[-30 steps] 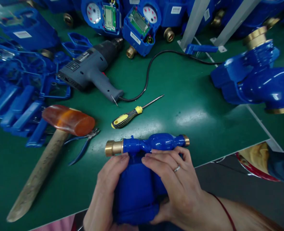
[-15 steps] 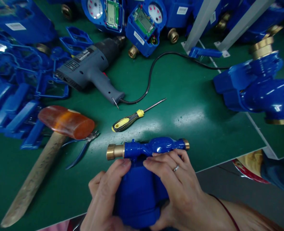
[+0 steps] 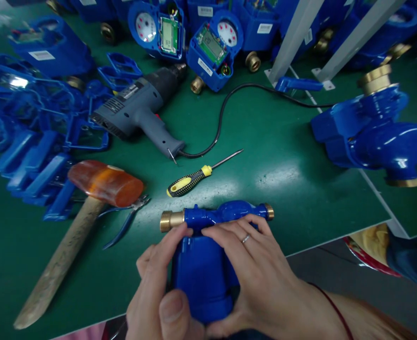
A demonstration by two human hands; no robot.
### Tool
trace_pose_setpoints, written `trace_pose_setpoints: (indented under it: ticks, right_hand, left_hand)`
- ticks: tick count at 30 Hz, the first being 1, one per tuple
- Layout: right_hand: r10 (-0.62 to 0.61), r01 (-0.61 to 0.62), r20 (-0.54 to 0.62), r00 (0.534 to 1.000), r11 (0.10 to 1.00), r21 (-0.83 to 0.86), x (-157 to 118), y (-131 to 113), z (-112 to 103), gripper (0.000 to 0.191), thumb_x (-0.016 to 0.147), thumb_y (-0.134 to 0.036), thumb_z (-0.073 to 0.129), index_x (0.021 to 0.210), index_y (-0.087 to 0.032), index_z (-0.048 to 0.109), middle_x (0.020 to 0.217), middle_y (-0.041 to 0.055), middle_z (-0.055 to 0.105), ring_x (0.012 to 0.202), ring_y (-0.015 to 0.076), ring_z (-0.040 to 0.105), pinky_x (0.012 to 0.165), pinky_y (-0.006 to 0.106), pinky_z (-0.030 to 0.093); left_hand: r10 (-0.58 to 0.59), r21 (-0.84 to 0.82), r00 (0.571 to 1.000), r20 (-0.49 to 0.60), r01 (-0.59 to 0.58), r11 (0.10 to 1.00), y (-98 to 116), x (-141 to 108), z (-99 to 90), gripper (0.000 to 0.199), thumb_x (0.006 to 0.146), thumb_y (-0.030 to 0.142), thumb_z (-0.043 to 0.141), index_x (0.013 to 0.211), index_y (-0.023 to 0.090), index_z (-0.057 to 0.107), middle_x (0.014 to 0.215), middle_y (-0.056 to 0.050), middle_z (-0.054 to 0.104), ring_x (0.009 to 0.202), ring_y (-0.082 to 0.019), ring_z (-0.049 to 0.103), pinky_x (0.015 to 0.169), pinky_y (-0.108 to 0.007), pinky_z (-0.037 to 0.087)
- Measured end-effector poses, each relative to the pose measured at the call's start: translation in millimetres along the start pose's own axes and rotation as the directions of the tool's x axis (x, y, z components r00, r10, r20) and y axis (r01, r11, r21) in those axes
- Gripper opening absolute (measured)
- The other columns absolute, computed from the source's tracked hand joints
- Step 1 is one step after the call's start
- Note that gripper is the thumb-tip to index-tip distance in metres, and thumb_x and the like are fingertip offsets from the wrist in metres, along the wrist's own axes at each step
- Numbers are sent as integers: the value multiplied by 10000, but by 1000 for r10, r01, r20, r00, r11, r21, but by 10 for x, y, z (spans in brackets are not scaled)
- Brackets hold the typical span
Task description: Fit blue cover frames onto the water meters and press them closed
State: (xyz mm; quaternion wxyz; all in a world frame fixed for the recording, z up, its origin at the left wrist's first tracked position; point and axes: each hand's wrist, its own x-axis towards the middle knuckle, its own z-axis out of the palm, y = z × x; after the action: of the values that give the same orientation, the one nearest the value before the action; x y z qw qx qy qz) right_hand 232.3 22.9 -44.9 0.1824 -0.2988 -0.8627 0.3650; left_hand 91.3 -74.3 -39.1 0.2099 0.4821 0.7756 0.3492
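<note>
A blue water meter (image 3: 203, 278) sits at the front edge of the bench, its box part toward me and its pipe body (image 3: 229, 212) with brass threaded ends on the far side. My left hand (image 3: 155, 288) is against the meter's left side, index fingertip near the pipe joint, thumb raised over the near end. Around the right side curls my right hand (image 3: 258, 278), fingers over the pipe body and thumb at the near end. Beyond them lies a yellow-and-black screwdriver (image 3: 189, 182). The meter's underside is hidden.
To the left are a mallet (image 3: 105, 182), cutting pliers (image 3: 125, 226) and a pile of blue plastic frames (image 3: 35, 104). A corded heat gun (image 3: 141, 106) lies behind. More meters (image 3: 212, 52) line the back, near grey metal posts (image 3: 293, 42). Another meter (image 3: 371, 130) rests at right.
My left thumb has come up into view above the meter's near end. My right hand has shifted slightly left along the pipe body. The camera view has shifted a little.
</note>
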Motion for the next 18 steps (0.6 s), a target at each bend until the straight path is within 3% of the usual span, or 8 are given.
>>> trace_pose_setpoints:
  ticks: [2, 6, 11, 18]
  right_hand:
    - [33, -32, -4, 999, 999, 21, 14, -3, 7, 773, 551, -509, 747, 1198, -170, 494, 1101, 14, 633, 981, 206, 565, 981, 351, 246]
    - [54, -54, 19, 998, 998, 12, 43, -12, 3, 742, 496, -464, 747, 1142, -179, 518, 1017, 0, 627, 931, 216, 561, 921, 369, 278]
    - [78, -78, 46, 996, 997, 5, 58, -35, 7, 669, 527, -453, 722, 1103, -175, 527, 972, 17, 610, 895, 231, 553, 879, 389, 295]
    - [152, -155, 58, 987, 985, 70, 124, -63, -49, 551, 611, -461, 704, 1071, -211, 531, 968, 0, 610, 890, 209, 557, 881, 363, 309]
  left_hand:
    - [3, -67, 998, 61, 1, 998, -11, -4, -34, 578, 918, 593, 247, 1300, 225, 475, 1265, -79, 549, 1124, -290, 552, 930, -431, 465]
    - [-42, -172, 998, 38, 47, 984, -53, 15, -15, 692, 839, 744, 200, 1206, 260, 533, 1188, -57, 573, 1057, -261, 570, 927, -400, 476]
    - [-89, -218, 995, -37, 79, 973, -6, 70, 55, 586, 890, 673, 194, 1084, 282, 584, 1027, -10, 634, 923, -218, 618, 825, -355, 521]
    - [-106, -223, 992, -61, 90, 971, 83, 208, 41, 483, 937, 556, 246, 992, 273, 634, 960, 9, 652, 883, -188, 640, 725, -287, 563]
